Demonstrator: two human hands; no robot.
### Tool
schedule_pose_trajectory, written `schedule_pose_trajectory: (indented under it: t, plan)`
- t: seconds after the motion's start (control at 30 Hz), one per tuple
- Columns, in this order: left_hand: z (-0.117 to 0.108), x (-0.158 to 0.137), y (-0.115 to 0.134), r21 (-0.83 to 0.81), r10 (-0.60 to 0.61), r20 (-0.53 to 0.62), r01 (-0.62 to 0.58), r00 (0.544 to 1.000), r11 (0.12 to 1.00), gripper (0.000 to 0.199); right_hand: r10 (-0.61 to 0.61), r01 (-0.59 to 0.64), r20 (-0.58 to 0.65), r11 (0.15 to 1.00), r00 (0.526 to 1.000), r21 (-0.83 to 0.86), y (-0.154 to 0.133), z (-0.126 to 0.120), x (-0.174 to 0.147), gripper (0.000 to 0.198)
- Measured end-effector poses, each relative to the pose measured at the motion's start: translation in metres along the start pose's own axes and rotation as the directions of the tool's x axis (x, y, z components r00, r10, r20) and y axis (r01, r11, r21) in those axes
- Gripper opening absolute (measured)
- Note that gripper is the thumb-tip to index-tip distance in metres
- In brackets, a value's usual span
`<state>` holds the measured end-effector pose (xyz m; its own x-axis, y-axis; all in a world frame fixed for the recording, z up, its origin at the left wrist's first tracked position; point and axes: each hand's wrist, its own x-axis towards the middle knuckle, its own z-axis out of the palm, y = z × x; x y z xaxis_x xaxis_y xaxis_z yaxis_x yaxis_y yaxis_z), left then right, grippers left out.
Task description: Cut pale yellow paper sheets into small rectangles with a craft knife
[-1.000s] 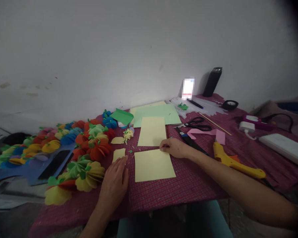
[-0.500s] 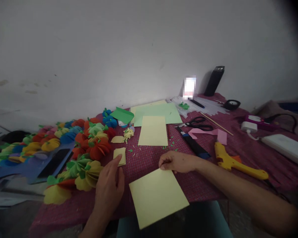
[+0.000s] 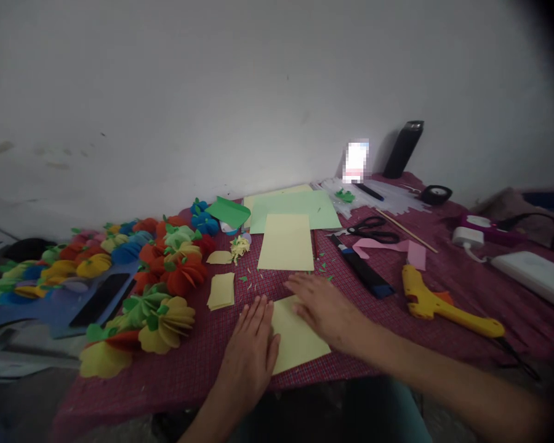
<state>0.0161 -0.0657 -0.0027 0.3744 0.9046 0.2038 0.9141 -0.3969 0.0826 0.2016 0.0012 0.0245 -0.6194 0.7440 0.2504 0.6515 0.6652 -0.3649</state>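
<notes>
A pale yellow paper sheet lies near the table's front edge, partly covered by both hands. My left hand rests flat on its left side, fingers extended. Over its upper right part lies my right hand, fingers stretched out toward the left. Just left of my left hand is a small stack of yellow paper pieces. Beyond my hands, another yellow sheet overlaps a light green sheet.
Colourful paper pumpkins crowd the left side. On the right lie black-handled scissors, a dark cutter, a pink paper strip, a yellow glue gun and a white power bank. A black bottle stands at the back.
The yellow sheet, earlier held raised at its corner by my right hand, now lies on the table. My left hand moved right from the small stack onto the sheet; my right hand opened.
</notes>
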Motion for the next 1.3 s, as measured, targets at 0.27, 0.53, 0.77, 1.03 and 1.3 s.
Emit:
schedule_pose_trajectory:
  t: [0.27,0.53,0.77,1.03,1.3]
  plan:
    - [0.011,-0.003,0.003,0.011,0.032,0.102,-0.033,0.994,0.999,0.058,-0.111,0.086,0.217,0.989,0.970,0.120,-0.023,0.025,-0.016,0.079]
    - [0.006,-0.003,0.008,0.106,-0.030,0.110,0.018,0.993,0.994,0.057,-0.060,0.055,0.165,0.998,0.984,0.035,-0.002,0.023,-0.024,0.079]
    - [0.006,-0.018,0.002,0.129,-0.049,0.027,0.046,0.998,0.991,0.062,-0.018,0.022,0.121,0.999,0.992,-0.033,0.015,0.013,-0.034,0.081]
    - [0.002,-0.027,0.001,0.142,-0.100,-0.014,0.101,0.995,0.985,0.062,-0.017,0.021,0.105,0.999,0.994,-0.036,0.018,0.006,-0.035,0.074]
    - [-0.004,0.012,0.016,0.047,-0.012,-0.010,0.013,1.000,0.999,0.048,0.097,-0.083,-0.055,0.970,0.994,0.227,-0.019,0.011,-0.022,0.056]
